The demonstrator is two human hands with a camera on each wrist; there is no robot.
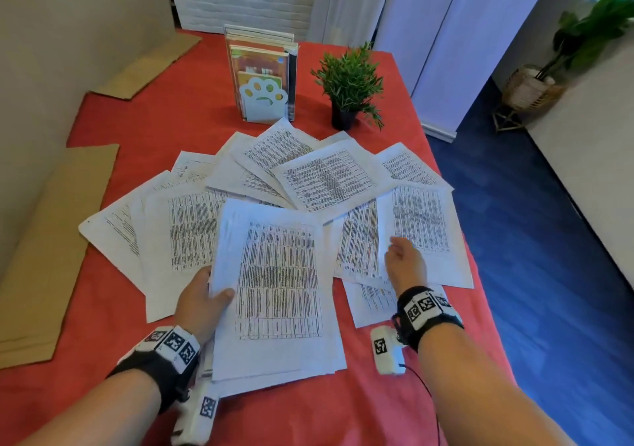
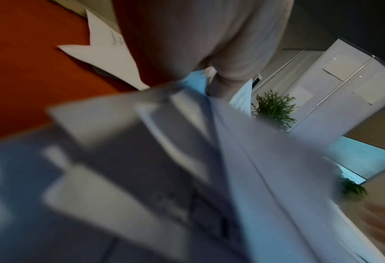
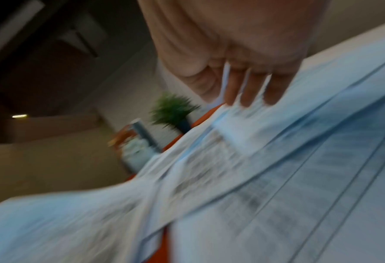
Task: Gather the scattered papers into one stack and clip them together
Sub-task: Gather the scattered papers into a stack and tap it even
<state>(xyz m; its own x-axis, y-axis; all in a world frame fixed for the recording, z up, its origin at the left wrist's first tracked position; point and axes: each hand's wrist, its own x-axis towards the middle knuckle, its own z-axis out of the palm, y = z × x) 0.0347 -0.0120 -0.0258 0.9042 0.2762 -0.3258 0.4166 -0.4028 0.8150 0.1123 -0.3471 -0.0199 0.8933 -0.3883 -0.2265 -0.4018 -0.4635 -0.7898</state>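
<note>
Several printed sheets (image 1: 326, 178) lie fanned over the red tablecloth (image 1: 164, 113). My left hand (image 1: 209, 298) grips the left edge of a gathered stack of papers (image 1: 278, 274) near the front, thumb on top and fingers underneath. The left wrist view shows that stack (image 2: 254, 160) blurred and close to the palm (image 2: 198, 35). My right hand (image 1: 406, 260) is over a sheet on the right (image 1: 422, 219). In the right wrist view its fingers (image 3: 250, 89) point down with their tips touching the papers (image 3: 277, 178). I see no clip anywhere.
A book stand with a paw-shaped end (image 1: 262, 82) and a small potted plant (image 1: 350, 85) stand behind the papers. Brown cardboard sheets (image 1: 51, 239) lie along the left side. Past the table's right edge is blue floor (image 1: 531, 239).
</note>
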